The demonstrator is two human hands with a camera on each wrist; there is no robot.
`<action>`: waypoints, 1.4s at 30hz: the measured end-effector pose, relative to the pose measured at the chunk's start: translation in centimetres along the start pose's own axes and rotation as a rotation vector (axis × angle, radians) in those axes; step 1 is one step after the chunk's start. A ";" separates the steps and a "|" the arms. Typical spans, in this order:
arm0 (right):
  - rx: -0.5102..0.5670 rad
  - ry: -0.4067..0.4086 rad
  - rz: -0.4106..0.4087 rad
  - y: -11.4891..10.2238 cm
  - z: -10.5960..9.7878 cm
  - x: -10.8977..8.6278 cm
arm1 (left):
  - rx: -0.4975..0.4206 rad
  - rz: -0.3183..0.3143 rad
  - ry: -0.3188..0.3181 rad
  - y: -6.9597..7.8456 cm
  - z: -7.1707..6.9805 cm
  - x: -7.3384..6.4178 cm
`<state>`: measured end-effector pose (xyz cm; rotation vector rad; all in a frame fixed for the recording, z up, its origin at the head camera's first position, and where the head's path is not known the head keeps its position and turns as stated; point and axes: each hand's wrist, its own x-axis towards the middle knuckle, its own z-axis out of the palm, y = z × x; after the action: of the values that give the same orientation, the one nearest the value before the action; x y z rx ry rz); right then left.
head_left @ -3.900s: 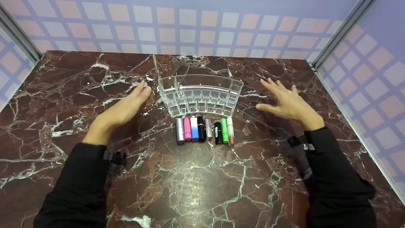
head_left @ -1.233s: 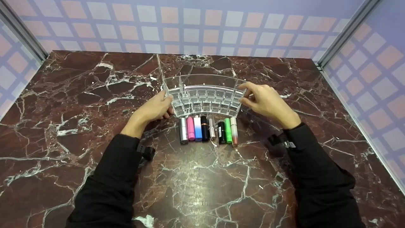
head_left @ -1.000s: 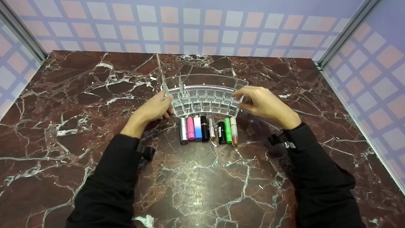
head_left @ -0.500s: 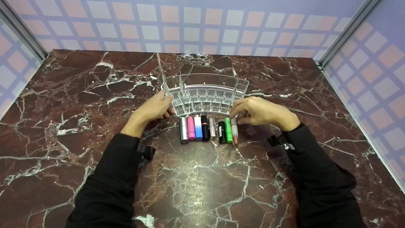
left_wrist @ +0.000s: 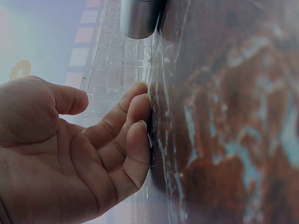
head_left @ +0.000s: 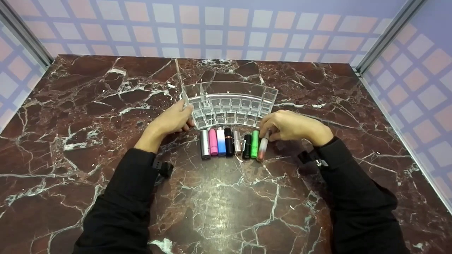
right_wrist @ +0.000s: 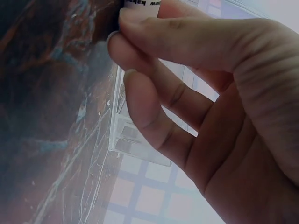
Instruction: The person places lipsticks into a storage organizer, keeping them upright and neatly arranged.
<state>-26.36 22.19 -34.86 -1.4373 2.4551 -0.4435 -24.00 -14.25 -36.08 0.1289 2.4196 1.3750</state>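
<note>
A clear, fan-shaped cosmetics organizer with rows of small compartments stands on the marble-patterned table. My left hand holds its left side, thumb and forefinger at the side wall; in the left wrist view the other fingers curl down to the tabletop. My right hand pinches the upper end of a lip gloss tube, pale fading to red, at the right end of a row of lipsticks. The tube leans, its top swung right. In the right wrist view, black lettering shows on the pale tube between thumb and fingers.
Left of the held tube lie a green tube, a black one, a clear-silver one, a black-and-gold one, a white-blue one, a pink one and a silver one. Patterned panels border the table.
Both hands came in to the organizer's sides. My right hand then slid down from its right edge and took the end lip gloss tube, tilting it. My left hand has since stayed put.
</note>
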 end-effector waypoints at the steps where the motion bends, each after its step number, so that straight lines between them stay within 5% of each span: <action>1: 0.000 -0.004 0.003 0.0 0.0 0.0 | 0.001 0.000 0.001 0.0 0.0 0.0; 42: 0.013 -0.034 -0.023 0.0 0.2 0.1 | 0.005 -0.009 0.000 -0.1 0.0 0.1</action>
<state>-26.32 22.07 -35.06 -1.4569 2.4071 -0.4353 -24.08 -14.30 -36.15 0.1192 2.4210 1.3652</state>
